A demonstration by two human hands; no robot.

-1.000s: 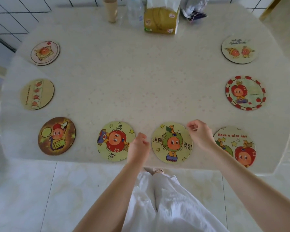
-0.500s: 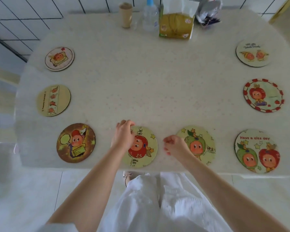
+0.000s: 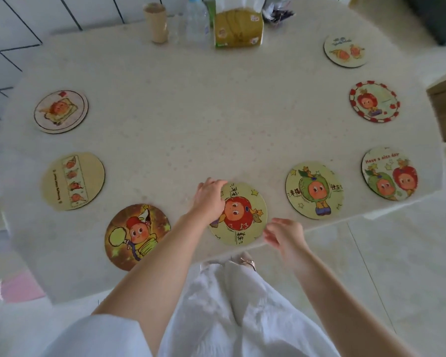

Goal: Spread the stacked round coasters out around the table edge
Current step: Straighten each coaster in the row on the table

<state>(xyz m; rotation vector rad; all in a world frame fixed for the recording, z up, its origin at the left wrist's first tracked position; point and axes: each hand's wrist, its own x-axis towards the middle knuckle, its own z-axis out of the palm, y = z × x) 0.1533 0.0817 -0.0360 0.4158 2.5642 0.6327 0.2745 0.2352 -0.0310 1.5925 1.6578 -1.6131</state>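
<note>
Eight round coasters are laid flat around the rim of the pale speckled table [image 3: 216,119], none overlapping. The red-character coaster [image 3: 242,215] at the near edge is touched on its left rim by the left hand [image 3: 209,198], whose fingers are curled down over the edge; whether it is gripped cannot be told. The right hand [image 3: 285,234] is held just beside its lower right rim, fingers loosely spread and holding nothing. A green-character coaster [image 3: 314,190] is seen to the right and a brown coaster [image 3: 137,237] to the left. A tissue pack [image 3: 238,28], a bottle [image 3: 197,21] and a cup [image 3: 156,23] are stood at the far edge.
</note>
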